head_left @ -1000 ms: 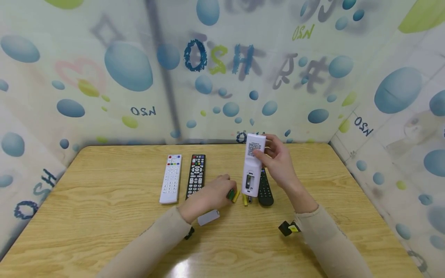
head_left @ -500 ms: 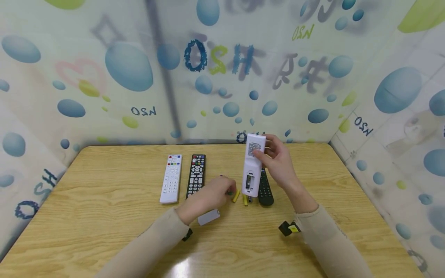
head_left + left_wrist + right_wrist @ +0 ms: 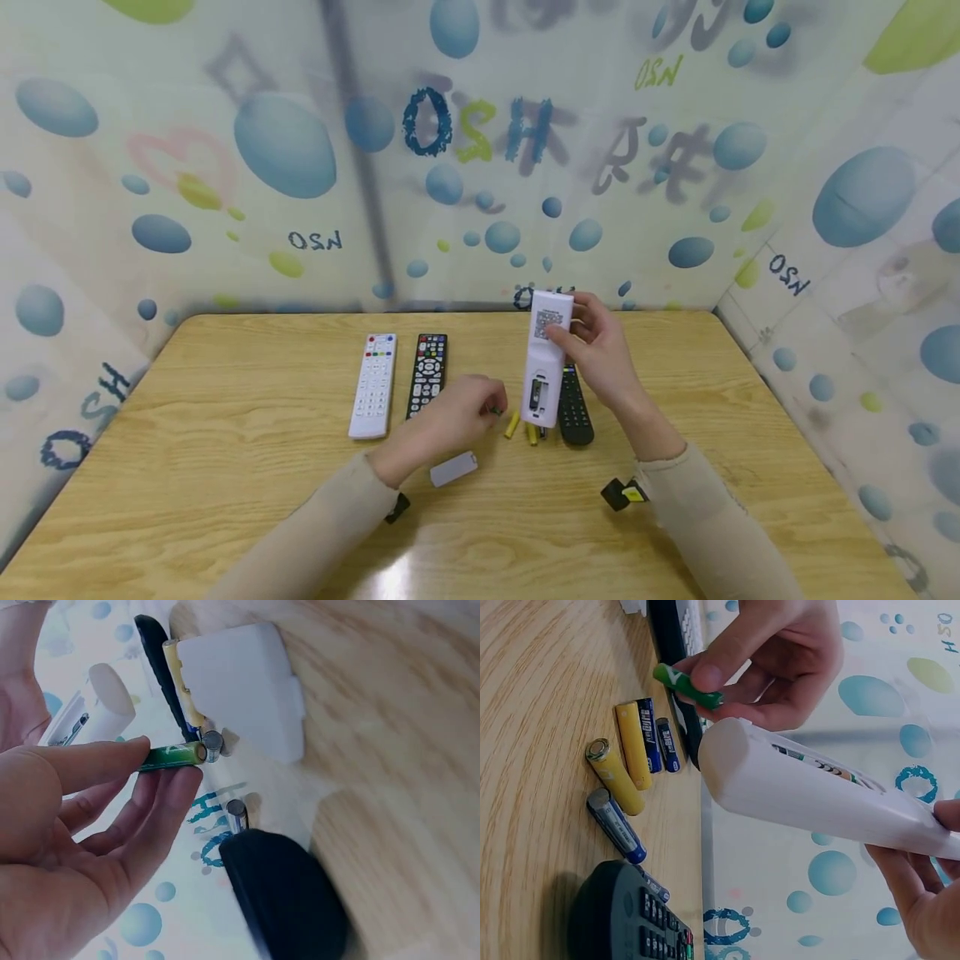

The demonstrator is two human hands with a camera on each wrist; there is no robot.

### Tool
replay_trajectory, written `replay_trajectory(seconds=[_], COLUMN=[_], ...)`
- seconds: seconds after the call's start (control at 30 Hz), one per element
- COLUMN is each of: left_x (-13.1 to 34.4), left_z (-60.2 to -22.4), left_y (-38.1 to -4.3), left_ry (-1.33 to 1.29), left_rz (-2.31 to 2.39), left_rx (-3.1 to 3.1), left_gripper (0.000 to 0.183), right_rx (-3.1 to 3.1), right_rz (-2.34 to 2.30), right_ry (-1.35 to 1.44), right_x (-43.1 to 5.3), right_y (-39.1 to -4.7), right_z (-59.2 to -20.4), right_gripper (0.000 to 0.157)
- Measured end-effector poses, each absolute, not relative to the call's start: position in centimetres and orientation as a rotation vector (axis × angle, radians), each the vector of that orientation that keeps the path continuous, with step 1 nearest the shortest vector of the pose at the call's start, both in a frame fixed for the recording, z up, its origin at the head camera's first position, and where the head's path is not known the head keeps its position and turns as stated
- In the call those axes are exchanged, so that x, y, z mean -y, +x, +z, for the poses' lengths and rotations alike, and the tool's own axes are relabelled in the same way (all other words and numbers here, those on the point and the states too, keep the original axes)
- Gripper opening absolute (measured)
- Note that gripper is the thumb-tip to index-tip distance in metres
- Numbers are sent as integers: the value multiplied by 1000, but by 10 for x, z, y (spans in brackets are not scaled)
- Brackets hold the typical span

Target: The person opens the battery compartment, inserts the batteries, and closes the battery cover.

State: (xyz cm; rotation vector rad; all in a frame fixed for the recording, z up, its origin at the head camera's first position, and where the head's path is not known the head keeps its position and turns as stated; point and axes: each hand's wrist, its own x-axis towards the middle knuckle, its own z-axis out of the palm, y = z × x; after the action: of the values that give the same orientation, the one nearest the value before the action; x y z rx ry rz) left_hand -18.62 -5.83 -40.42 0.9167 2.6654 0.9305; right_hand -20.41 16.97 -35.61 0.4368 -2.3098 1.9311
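Wood table against a patterned backdrop; everything works above or on it. Right hand grips the held white remote by its top end, thumb on the printed back, other fingers behind; likely gripped up there to leave the bay end free. Left hand pinches a green battery between thumb and fingertips, probably so both ends stay clear.

Held remote: raised above the table, close to upright, back facing the person, presumably so the bay stays in sight. Three more remotes lie face up, out of the way: white remote far left, button-heavy black remote beside it, partly behind the left hand, dark remote partly behind the held one. Loose cover lies near the left hand, apart from the held remote. Yellow batteries and blue batteries lie loose on the wood, near the dark remote.

Held remote's look: glossy white, code patch on back, bay uncovered, one cell apparently inside. Green battery: slim, white mark on the wrapper, just beside the remote's lower end, not in the bay.
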Motion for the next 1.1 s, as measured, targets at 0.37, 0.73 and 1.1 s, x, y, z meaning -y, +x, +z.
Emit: replay_trajectory(seconds=[0.37, 0.73, 1.1], left_x=[64, 66, 69], left_z=[-397, -390, -389], left_y=[-180, -170, -166], left_ry=[970, 1065, 1089], left_rz=[977, 1150, 1310], left_rx=[-2684, -2684, -2633], left_gripper=[11, 12, 12], right_rx=[2322, 2333, 2313], right_rz=[1952, 1955, 2008], right_ry=[436, 441, 445], right_x=[-165, -163, -158], right_y=[-205, -207, -209], right_z=[-358, -362, -363], right_gripper=[44, 45, 45])
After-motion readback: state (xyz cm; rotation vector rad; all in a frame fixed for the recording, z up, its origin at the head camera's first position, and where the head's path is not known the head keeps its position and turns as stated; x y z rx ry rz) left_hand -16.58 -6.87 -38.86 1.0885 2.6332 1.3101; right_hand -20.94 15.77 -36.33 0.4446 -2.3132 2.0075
